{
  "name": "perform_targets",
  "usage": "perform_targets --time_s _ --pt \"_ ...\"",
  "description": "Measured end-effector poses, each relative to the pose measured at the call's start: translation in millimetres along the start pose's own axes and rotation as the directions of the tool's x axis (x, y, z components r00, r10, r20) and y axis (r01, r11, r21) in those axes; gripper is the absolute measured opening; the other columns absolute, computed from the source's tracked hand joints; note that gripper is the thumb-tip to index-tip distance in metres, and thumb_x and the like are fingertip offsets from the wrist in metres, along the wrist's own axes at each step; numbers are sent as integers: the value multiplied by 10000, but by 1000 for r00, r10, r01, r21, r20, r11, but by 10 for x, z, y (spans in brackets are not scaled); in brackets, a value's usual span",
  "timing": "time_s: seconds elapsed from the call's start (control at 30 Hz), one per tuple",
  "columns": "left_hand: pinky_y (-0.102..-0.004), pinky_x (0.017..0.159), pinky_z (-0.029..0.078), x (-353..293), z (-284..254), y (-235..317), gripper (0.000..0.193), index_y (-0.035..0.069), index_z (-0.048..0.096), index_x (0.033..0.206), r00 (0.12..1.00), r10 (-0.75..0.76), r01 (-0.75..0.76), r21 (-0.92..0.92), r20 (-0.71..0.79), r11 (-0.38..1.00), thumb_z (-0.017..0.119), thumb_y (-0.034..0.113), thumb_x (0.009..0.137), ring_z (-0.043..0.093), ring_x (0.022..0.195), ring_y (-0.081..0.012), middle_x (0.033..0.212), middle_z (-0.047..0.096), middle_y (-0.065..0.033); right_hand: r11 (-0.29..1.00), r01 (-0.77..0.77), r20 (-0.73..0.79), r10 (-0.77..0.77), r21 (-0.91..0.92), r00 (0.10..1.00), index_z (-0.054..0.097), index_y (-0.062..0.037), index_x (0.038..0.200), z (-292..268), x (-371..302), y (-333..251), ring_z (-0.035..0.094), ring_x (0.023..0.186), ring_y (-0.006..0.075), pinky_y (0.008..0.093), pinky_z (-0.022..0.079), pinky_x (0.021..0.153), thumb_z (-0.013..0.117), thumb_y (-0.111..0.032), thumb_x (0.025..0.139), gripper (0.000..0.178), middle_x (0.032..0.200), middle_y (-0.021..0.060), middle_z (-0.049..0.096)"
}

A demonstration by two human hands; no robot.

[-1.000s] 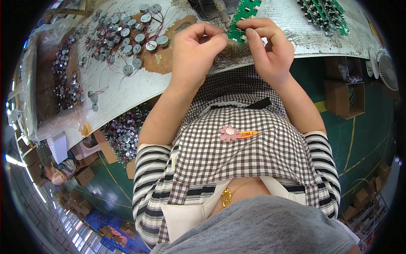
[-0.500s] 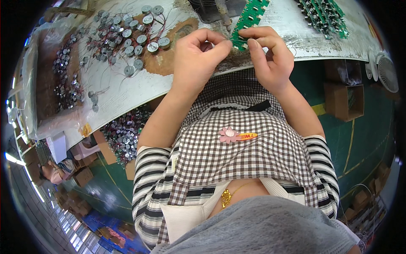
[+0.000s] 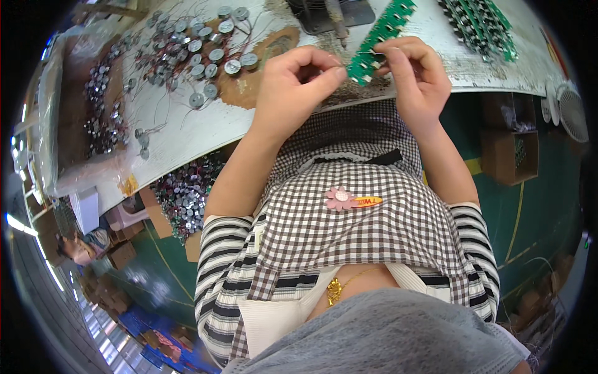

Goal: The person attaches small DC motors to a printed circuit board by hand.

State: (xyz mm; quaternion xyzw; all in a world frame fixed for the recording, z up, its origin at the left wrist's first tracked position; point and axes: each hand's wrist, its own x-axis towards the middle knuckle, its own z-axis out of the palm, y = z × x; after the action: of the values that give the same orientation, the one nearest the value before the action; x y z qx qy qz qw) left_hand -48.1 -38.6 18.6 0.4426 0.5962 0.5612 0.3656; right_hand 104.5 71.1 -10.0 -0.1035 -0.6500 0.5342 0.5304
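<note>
A long green circuit board strip [image 3: 378, 34] with small white and dark parts lies slanted at the front of the bench. Left of its near end is my left hand [image 3: 296, 90], its thumb and index finger drawn together; anything thin between the tips is too small to make out. My right hand [image 3: 420, 81] is closed at the board's right edge, thumb against index finger and the others curled. Whatever its fingertips pinch is hidden. Many small round silver motors [image 3: 196, 59] with thin red and dark wires lie heaped to the left.
A stack of green circuit boards [image 3: 476, 28] lies at the back right. Behind the strip stands a dark metal fixture [image 3: 352, 15]. A plastic-lined tray [image 3: 65, 118] of small metal parts sits far left. Below the bench are a box of motors [image 3: 187, 199] and cardboard boxes [image 3: 498, 156].
My right hand has moved right and slightly down, away from my left hand, widening the gap between them. The whole bench view has shifted slightly right and down.
</note>
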Motion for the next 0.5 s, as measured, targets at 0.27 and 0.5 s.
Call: perform_targets --time_s 0.27,0.5 --pt "-179 515 412 22 77 -9 103 -11 635 808 998 6 -10 -70 -56 997 685 64 757 518 580 -32 687 605 5 999 37 36 -36 -32 999 551 50 875 -41 -4 30 577 678 74 189 492 583 548 -15 895 68 896 94 604" --pt "-216 719 448 14 68 11 82 -11 618 816 998 -58 56 -62 -30 997 674 22 766 555 769 -86 900 632 -68 996 21 90 -12 -90 996 533 51 901 -72 -14 20 594 698 105 206 502 639 517 -18 911 72 994 151 597"
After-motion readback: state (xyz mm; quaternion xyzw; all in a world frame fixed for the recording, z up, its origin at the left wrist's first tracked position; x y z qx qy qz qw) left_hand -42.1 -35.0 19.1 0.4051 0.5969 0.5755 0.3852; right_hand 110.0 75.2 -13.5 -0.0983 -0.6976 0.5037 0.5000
